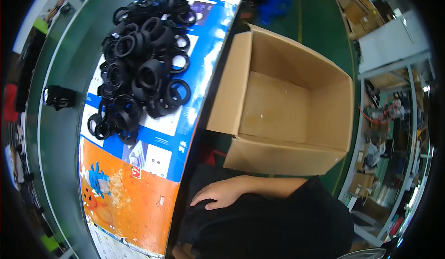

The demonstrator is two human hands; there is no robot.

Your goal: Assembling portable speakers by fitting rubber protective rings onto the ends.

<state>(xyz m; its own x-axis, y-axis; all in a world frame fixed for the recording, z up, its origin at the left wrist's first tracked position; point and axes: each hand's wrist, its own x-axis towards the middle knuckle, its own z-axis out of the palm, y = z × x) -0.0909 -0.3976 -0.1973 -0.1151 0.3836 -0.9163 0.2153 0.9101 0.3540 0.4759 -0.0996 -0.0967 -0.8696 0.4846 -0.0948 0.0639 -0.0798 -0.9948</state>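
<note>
My right hand [222, 193] lies on the dark cloth of my lap, below the cardboard box, fingers stretched out and nothing held. Only a bit of skin of my left hand [183, 250] shows at the lower edge beside the table; its fingers cannot be made out. A large heap of black rings [150, 73], some like short tubes or cups, covers the upper part of the printed table top [134, 203]. Neither hand touches the rings. The open cardboard box [278, 110] stands right of the table, with no rings visible inside.
A dark green surface [65, 134] with a pale rail runs left of the table, and a small black cylindrical thing [59, 97] sits on it. Metal shelving [394, 134] with boxes and cables stands at the far right. A blue item [276, 6] lies beyond the box.
</note>
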